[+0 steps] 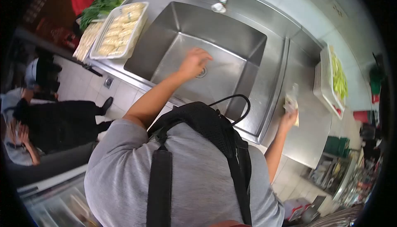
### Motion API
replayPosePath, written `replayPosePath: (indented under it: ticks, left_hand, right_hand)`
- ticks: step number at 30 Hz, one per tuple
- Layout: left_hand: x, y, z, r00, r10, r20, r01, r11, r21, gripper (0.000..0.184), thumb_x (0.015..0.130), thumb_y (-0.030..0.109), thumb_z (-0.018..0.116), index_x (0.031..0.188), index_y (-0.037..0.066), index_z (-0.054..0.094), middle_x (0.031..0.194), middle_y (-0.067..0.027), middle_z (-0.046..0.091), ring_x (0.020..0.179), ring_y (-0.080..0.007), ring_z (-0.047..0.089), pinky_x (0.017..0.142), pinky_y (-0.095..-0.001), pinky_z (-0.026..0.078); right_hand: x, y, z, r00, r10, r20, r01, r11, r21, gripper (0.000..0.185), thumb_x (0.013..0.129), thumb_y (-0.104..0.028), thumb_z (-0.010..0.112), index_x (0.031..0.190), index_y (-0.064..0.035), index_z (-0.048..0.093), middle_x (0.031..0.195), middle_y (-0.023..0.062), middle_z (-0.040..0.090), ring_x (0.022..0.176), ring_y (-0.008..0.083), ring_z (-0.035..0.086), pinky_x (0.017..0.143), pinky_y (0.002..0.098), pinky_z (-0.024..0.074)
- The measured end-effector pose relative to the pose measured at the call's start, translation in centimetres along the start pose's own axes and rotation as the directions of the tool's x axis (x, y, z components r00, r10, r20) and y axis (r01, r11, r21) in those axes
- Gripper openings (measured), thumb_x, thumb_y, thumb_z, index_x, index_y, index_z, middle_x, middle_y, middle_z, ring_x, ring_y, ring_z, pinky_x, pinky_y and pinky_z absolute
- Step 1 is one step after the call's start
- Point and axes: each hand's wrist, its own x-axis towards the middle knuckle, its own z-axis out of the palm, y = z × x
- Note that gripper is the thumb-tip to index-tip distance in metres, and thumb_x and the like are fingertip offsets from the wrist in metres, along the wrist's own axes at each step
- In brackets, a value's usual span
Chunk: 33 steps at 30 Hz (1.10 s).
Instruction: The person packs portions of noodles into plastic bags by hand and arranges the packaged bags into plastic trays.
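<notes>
Steel tabletop (308,134) and sink (229,67), with a packet (291,102) in your right hand (288,121)

A tiled kitchen is surrounding you, and a brushed steel tabletop is running across in front, its deep square sink gleaming dully around a round drain (201,73). A pale tap (218,7) is hanging over the back edge. Off beyond the left end, a co-worker (62,121) in a dark apron is standing on the tiles.

Your right hand is clamping on the packet, its fingers closing around one end; it is hovering above the tabletop's right-hand section, toward the front edge. The packet is looking like thin, clear, crinkled film around something pale. Your left hand (193,64) is reaching over the sink, fingers apart from any object and curling loosely; nothing is showing in it.

As for progress, rows of plump, pale yellow bags (120,32) are already filling a white plastic basket (141,23) at the left end, leafy greens (101,7) lying behind. The packet in your hand is not yet resting anywhere; how many are remaining, you cannot tell. At the far right edge, slender green vegetables (339,76) are standing in a white latticed crate (324,77).
</notes>
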Motion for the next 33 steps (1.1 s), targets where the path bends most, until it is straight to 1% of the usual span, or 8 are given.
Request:
replayPosePath:
  ticks: [2, 5, 10, 14, 20, 23, 25, 33]
  left_hand:
    - [0.7, 2.0, 0.8, 0.985, 0.003, 0.174, 0.019, 0.992, -0.124, 0.021, 0.082, 0.008, 0.067, 0.102, 0.010, 0.070, 0.104, -0.0088, 0.068, 0.104, -0.0299, 0.060, 0.093, -0.0420, 0.045]
    - [2.4, 5.1, 3.0, 0.944, 0.134, 0.301, -0.009, 0.924, -0.383, 0.034, 0.083, 0.017, 0.072, 0.116, 0.010, 0.067, 0.111, -0.0090, 0.067, 0.110, -0.0276, 0.059, 0.099, -0.0399, 0.043]
    - [4.6, 11.6, 5.9, 0.876, 0.151, 0.459, 0.108, 0.865, -0.490, 0.037, 0.090, 0.032, 0.065, 0.120, 0.010, 0.065, 0.122, -0.0117, 0.064, 0.112, -0.0286, 0.059, 0.111, -0.0410, 0.033]
    - [7.1, 13.2, 4.3, 0.480, 0.324, 0.815, 0.173, 0.876, -0.450, 0.021, 0.095, 0.024, 0.055, 0.104, 0.009, 0.067, 0.099, -0.0116, 0.069, 0.095, -0.0276, 0.066, 0.115, -0.0423, 0.025]
    - [6.3, 12.8, -0.8, 0.599, 0.579, 0.553, 0.378, 0.403, -0.833, 0.019, 0.096, 0.016, 0.049, 0.090, 0.003, 0.061, 0.078, -0.0084, 0.067, 0.072, -0.0186, 0.065, 0.067, -0.0328, 0.049]
    - [6.8, 12.1, -7.8, 0.711, 0.116, 0.694, 0.682, 0.128, -0.720, 0.018, 0.097, 0.014, 0.047, 0.083, 0.004, 0.053, 0.067, -0.0027, 0.055, 0.068, -0.0164, 0.058, 0.066, -0.0315, 0.048]
    - [7.0, 9.3, -7.6, 0.760, 0.105, 0.642, 0.648, -0.030, -0.761, 0.018, 0.097, 0.014, 0.046, 0.082, 0.005, 0.051, 0.064, -0.0002, 0.046, 0.064, -0.0155, 0.052, 0.065, -0.0310, 0.047]
    - [6.3, 4.0, -12.6, 0.783, 0.036, 0.621, 0.621, -0.103, -0.777, 0.015, 0.095, 0.014, 0.054, 0.103, 0.002, 0.056, 0.078, -0.0047, 0.055, 0.070, -0.0166, 0.055, 0.070, -0.0323, 0.047]
  right_hand:
    - [0.6, -2.9, -1.7, 0.911, 0.393, 0.123, -0.407, 0.810, 0.423, 0.036, 0.100, -0.028, 0.053, 0.113, 0.0020, 0.067, 0.110, 0.0132, 0.069, 0.102, 0.0225, 0.065, 0.091, 0.0353, 0.0505]
    - [1.6, -9.1, -2.3, 0.828, 0.504, 0.245, -0.545, 0.621, 0.564, 0.044, 0.098, -0.039, 0.056, 0.109, 0.0015, 0.068, 0.101, 0.0109, 0.070, 0.094, 0.0206, 0.065, 0.087, 0.0351, 0.0512]
    - [-1.0, -17.4, 2.4, 0.800, 0.201, 0.565, -0.491, 0.760, 0.426, 0.040, 0.097, -0.037, 0.058, 0.107, -0.0002, 0.067, 0.098, 0.0067, 0.068, 0.089, 0.0160, 0.062, 0.083, 0.0324, 0.0486]
    - [-3.3, -22.6, 4.5, 0.697, 0.166, 0.698, -0.566, 0.725, 0.392, 0.024, 0.092, -0.012, 0.062, 0.111, 0.0011, 0.061, 0.100, 0.0061, 0.065, 0.093, 0.0194, 0.059, 0.086, 0.0337, 0.0468]
    - [-5.3, -20.3, 8.1, 0.693, 0.048, 0.719, -0.548, 0.683, 0.482, 0.040, 0.092, -0.016, 0.068, 0.124, 0.0001, 0.051, 0.113, 0.0069, 0.061, 0.104, 0.0168, 0.058, 0.088, 0.0301, 0.0462]
    - [-1.3, -30.9, 6.0, 0.694, 0.028, 0.720, -0.610, 0.554, 0.567, 0.021, 0.095, -0.023, 0.064, 0.104, -0.0062, 0.055, 0.090, 0.0007, 0.059, 0.080, 0.0103, 0.050, 0.071, 0.0265, 0.0415]
    - [-0.1, -30.5, 7.0, 0.555, -0.100, 0.826, -0.608, 0.629, 0.484, 0.021, 0.095, -0.023, 0.065, 0.083, -0.0067, 0.059, 0.081, -0.0011, 0.058, 0.077, 0.0087, 0.049, 0.069, 0.0250, 0.0390]
    - [-1.4, -37.0, 13.0, 0.792, -0.074, 0.606, -0.411, 0.669, 0.619, 0.039, 0.099, -0.025, 0.059, 0.067, -0.0025, 0.059, 0.061, -0.0054, 0.048, 0.059, 0.0055, 0.041, 0.055, 0.0244, 0.0321]
